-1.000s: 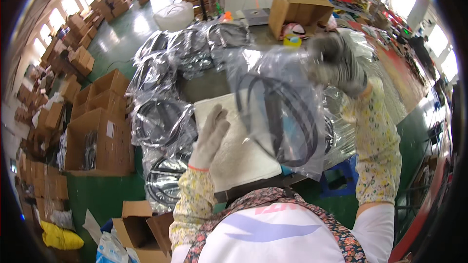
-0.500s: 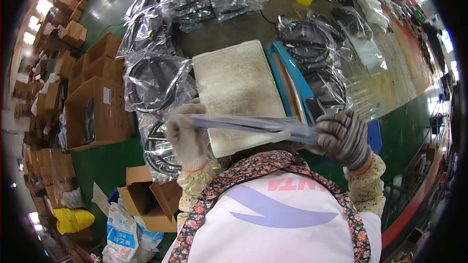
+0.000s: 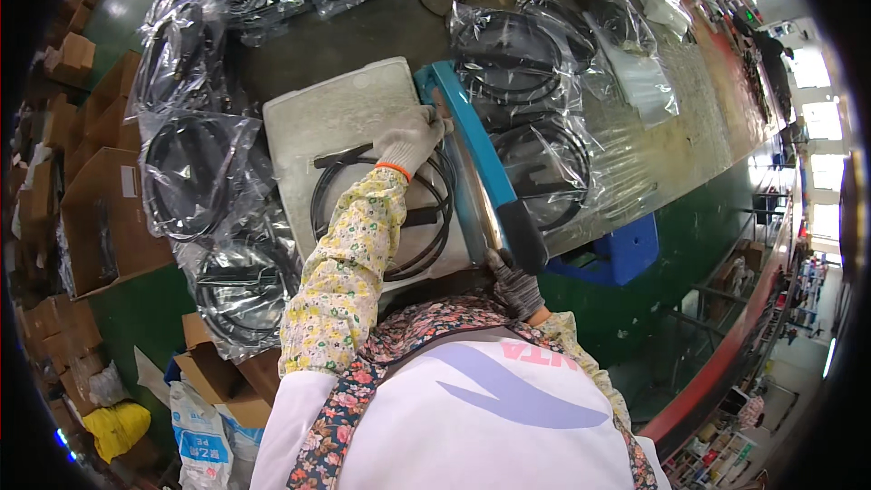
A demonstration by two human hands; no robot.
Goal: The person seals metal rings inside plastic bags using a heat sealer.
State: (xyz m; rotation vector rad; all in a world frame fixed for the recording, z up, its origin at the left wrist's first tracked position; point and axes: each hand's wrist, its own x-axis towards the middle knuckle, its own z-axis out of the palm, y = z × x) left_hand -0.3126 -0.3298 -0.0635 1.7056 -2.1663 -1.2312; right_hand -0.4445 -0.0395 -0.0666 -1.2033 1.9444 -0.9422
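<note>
A coil of black cable (image 3: 445, 183) lies on the pale, worn board (image 3: 295, 132); I cannot tell clearly whether a bag surrounds it. Over its far right part is my left hand (image 3: 410, 138) in a grey knit glove. Its fingers curl together beside the teal bag sealer (image 3: 476, 141), and what they pinch is hidden. The sealer stands along the board's right side, its long arm ending in a black handle (image 3: 526, 240) near me. Close by that handle is my right hand (image 3: 517, 289) in a dark striped glove, its fingers partly hidden.
Bagged cable coils (image 3: 195, 172) are stacked left of the board, and more bagged coils (image 3: 535, 168) lie right of the sealer. Clear plastic bags (image 3: 644, 86) lie farther right. A blue stool (image 3: 626, 249) is below the table edge. Cardboard boxes (image 3: 113, 218) stand at left.
Both hands held a clear plastic bundle stretched above the board; now a cable coil lies flat there. My left hand reached forward and right; my right moved to the sealer's near end. The view shifted.
</note>
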